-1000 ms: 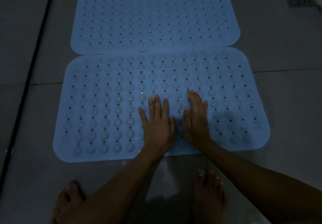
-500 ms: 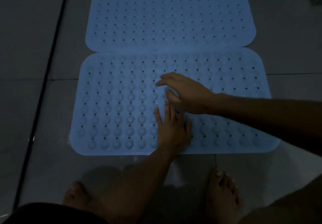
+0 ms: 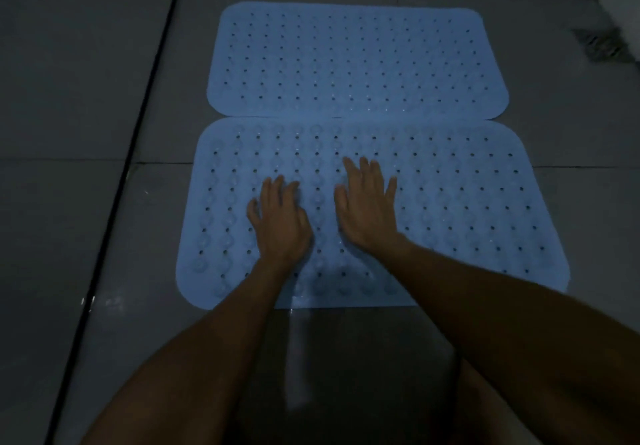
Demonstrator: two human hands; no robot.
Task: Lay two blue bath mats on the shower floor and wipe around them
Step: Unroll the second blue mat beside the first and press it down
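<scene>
Left hand and right hand both lying palm-down, fingers spread flat, pressing on near bath mat, gripping nothing. Left hand sitting slightly nearer the mat's front edge. Far bath mat lying flat just beyond near mat, long edges touching. Both resting on grey tiled shower floor; drain grate beyond far mat's right end.

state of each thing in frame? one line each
near mat: flat on floor, both hands on it
far mat: flat, its near edge meets the near mat
left hand: open, fingers spread, on near mat
right hand: open, flat on near mat
drain: uncovered, right of far mat
</scene>
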